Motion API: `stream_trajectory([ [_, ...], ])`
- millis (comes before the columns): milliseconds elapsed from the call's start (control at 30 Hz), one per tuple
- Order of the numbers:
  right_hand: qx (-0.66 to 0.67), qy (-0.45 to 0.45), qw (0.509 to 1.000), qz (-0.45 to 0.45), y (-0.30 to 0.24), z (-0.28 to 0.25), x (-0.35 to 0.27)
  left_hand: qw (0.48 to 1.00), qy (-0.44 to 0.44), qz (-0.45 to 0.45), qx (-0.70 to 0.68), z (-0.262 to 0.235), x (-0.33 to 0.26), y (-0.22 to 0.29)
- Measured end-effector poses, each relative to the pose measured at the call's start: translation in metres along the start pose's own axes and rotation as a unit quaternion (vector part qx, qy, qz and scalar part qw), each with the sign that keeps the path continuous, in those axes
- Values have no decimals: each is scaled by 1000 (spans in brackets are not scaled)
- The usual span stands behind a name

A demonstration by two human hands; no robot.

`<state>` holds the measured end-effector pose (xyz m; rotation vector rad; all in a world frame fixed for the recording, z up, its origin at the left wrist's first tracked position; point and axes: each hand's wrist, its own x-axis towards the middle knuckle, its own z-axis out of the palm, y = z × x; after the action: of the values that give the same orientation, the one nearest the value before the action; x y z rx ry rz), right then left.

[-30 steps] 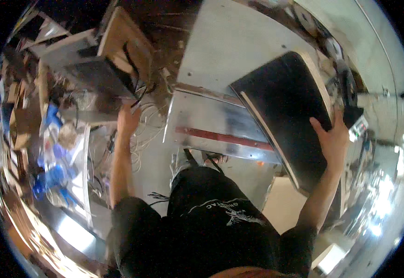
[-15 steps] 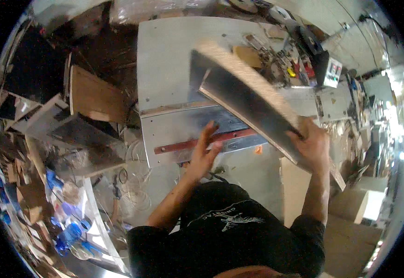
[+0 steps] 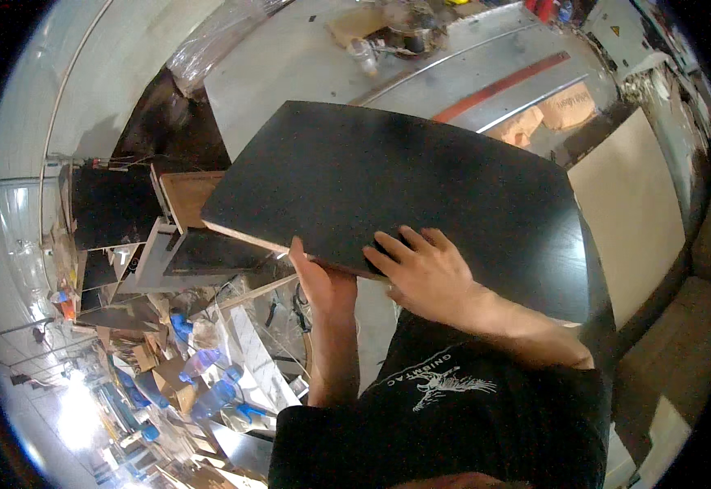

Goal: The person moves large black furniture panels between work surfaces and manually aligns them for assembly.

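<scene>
I hold a large black board with a pale wood edge, flat in front of my chest. My left hand grips its near edge from below, thumb up against the rim. My right hand lies on the board's top face, fingers spread and curled over the same near edge. The board hides much of the grey metal saw table behind it.
A red strip runs across the saw table. A pale beige panel lies to the right. Dark and wooden boards are stacked at left, with blue bottles and scraps on the floor below.
The board has swung from tilted at my right to flat in front of me. My left hand has come from the saw table onto its near edge, and my view has turned left.
</scene>
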<state>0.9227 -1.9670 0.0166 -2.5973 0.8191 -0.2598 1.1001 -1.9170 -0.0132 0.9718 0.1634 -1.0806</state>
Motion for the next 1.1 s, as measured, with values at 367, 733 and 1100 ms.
stream_trajectory([
  [367,-144,58,984,84,31,-31,-86,997,-64,51,-17,30,-39,-24],
  [733,-76,127,980,135,68,-137,20,970,-229,61,-50,123,0,11],
  [1100,184,330,892,247,71,-268,-140,940,-217,204,166,47,65,-150],
])
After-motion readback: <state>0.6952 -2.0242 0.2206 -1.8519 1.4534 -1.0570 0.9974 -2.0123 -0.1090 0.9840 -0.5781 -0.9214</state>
